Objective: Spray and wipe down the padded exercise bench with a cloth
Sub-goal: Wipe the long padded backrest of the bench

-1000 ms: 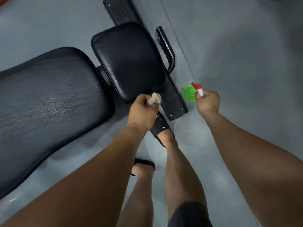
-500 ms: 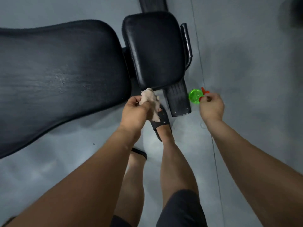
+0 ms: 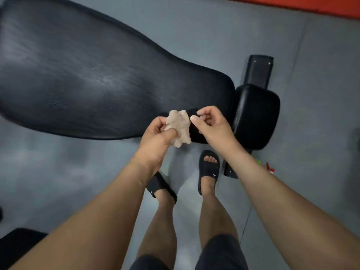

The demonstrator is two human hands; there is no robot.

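Head view.

1. Padded bench: the long black back pad runs from 10 o'clock down to the middle of the frame. The shorter seat pad adjoins it at 3 o'clock. A black frame foot with two small bolts shows past the seat pad at 1 o'clock. The back pad surface shows pale streaks and a dull sheen.

2. Cloth: beige and crumpled, held in the air at mid-frame over the near edge of the back pad's narrow end. It is not touching the pad.

3. Left hand: fingers curled around the cloth, thumb pressed across its front.

4. Right hand: at 3 o'clock of the cloth, fingers curled inward and thumb tip just beside the cloth's right edge. I cannot tell whether it pinches the cloth.

5. Spray bottle: on the grey floor at 4 o'clock, near the seat pad's base. It is mostly hidden behind the right forearm, and only a green sliver and a red trigger part show.

6. Footwear: black slides, left and right, stand on the floor at 6 o'clock of the hands. Each strap carries a small white mark, too small to read.

7. A red strip borders the floor at 1 o'clock.
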